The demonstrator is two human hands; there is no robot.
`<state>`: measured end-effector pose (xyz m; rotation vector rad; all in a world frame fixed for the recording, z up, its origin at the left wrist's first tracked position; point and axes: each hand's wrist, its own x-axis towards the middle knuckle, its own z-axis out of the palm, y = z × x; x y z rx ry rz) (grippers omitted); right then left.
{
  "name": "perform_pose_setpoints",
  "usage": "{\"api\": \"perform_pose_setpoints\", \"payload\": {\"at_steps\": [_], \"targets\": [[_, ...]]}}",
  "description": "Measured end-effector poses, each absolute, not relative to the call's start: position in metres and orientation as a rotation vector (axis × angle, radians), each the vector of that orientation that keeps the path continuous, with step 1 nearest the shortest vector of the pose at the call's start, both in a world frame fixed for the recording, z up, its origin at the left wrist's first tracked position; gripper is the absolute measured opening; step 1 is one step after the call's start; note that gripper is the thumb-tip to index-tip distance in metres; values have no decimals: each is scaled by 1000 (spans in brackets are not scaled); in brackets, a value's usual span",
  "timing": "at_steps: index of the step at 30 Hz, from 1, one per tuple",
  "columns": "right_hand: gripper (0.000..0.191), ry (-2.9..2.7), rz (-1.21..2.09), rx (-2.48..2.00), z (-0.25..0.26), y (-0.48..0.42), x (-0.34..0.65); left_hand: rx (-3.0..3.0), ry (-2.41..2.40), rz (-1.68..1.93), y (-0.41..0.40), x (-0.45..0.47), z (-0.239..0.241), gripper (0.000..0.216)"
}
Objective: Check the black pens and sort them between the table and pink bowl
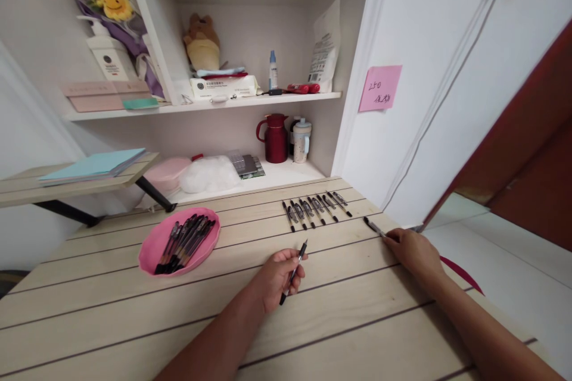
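Note:
My left hand [281, 277] is closed around a black-and-clear pen [295, 272], held slantwise above the table with its bare pointed tip up. To the right, my right hand [413, 253] rests low at the tabletop. Its fingers pinch one end of a slim black-and-grey pen [374, 227]; the fingers hide that end, so whether it is a whole pen or only a cap is unclear. Beyond both hands, several pens [316, 211] lie in a slanted row with small clipped pieces like caps among them. A pink bowl [214, 238] at left holds many black-ended pens [185, 243].
The slatted wooden table [134, 321] meets a white shelf unit [250, 107] at the back. A red jug [276, 138] and a lidded cup [301, 141] stand there. A small raised stand [147, 175] bears blue papers [96, 164]. A cable [429, 113] runs down the right wall.

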<state>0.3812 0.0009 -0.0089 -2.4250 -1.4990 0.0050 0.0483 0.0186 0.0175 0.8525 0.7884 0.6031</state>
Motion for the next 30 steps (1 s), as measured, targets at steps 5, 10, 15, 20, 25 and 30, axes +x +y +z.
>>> {"api": "perform_pose_setpoints", "payload": {"at_steps": [5, 10, 15, 20, 25, 30], "targets": [[27, -1418, -34, -2357, 3, -5, 370, 761, 753, 651, 17, 49, 17, 23], [26, -1573, 761, -1826, 14, -26, 284, 515, 521, 787, 6, 63, 13, 19], [20, -1634, 989, -1522, 8, -46, 201, 405, 473, 944, -5, 75, 14, 18], [21, -1700, 641, -1679, 12, -41, 221, 432, 523, 940, -4, 71, 16, 28], [25, -1737, 12, -2143, 10, -34, 300, 525, 590, 849, 0, 66, 12, 33], [29, -1758, -150, -2397, -1, -32, 347, 572, 601, 839, 1, 67, 7, 26]]}}
